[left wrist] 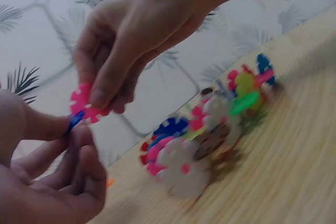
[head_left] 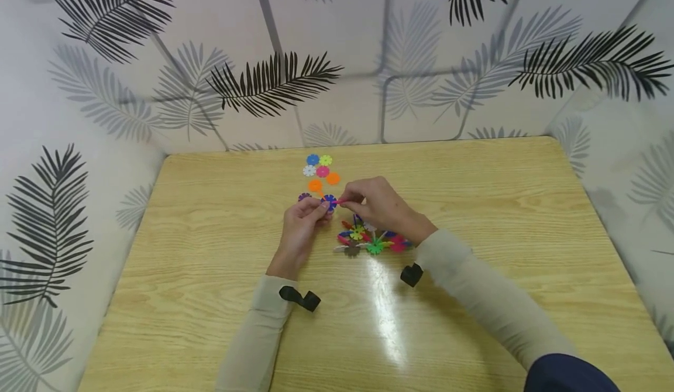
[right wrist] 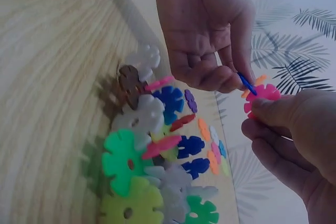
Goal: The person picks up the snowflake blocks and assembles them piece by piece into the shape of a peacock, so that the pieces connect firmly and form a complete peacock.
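Observation:
My left hand (head_left: 301, 225) pinches a blue notched plastic flower disc (head_left: 329, 199) between thumb and fingers. From the other side, my right hand (head_left: 380, 202) grips a pink flower disc (right wrist: 264, 94) by its edge. In both wrist views the pink disc meets the blue one at the rim, the two set at an angle to each other. A bit of orange (right wrist: 261, 80) shows behind them in the right wrist view. Just below the hands stands a cluster of joined flower discs, among them a green disc (head_left: 375, 246), a white disc (left wrist: 184, 169) and a brown disc (head_left: 352, 248).
Beyond the hands, loose discs lie flat on the wooden table (head_left: 500, 216): a blue disc (head_left: 313, 160), a yellow disc (head_left: 326, 160), a white disc (head_left: 309, 171), a pink disc (head_left: 323, 171) and orange discs (head_left: 333, 178). A purple disc (head_left: 304, 196) lies by the left fingers.

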The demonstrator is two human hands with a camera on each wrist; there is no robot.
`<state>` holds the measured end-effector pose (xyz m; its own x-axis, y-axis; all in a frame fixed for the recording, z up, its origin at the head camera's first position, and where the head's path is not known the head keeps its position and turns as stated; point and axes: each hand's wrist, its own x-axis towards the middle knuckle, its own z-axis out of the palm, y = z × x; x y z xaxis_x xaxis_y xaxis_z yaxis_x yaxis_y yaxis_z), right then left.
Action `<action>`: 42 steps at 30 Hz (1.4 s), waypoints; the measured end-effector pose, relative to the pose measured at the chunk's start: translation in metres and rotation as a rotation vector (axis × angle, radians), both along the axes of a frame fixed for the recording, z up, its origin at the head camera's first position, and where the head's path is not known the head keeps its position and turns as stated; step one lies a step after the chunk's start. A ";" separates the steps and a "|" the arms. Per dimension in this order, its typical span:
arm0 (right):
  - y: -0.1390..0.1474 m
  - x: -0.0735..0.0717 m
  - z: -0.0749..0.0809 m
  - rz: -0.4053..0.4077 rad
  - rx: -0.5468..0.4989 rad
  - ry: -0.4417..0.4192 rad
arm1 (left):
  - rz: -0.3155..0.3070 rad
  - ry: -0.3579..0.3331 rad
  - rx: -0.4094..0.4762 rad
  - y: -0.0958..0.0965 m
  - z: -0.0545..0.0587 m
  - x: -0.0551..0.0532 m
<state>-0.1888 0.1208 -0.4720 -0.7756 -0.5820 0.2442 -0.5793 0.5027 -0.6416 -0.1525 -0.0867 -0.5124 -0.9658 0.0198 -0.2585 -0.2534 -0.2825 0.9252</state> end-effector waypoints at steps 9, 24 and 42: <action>-0.004 -0.037 0.008 0.076 0.137 -0.140 | -0.003 -0.045 -0.064 -0.018 -0.008 -0.007; -0.040 -0.085 -0.014 -0.107 0.514 -0.209 | 0.092 -0.117 0.057 -0.010 -0.009 -0.009; -0.009 -0.003 -0.002 -0.040 0.138 -0.158 | 0.151 -0.109 -0.003 0.005 -0.008 -0.005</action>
<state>-0.1918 0.1115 -0.4740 -0.8214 -0.5691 0.0375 -0.4543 0.6132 -0.6462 -0.1573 -0.0821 -0.5207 -0.9240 -0.1245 -0.3614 -0.3069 -0.3219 0.8956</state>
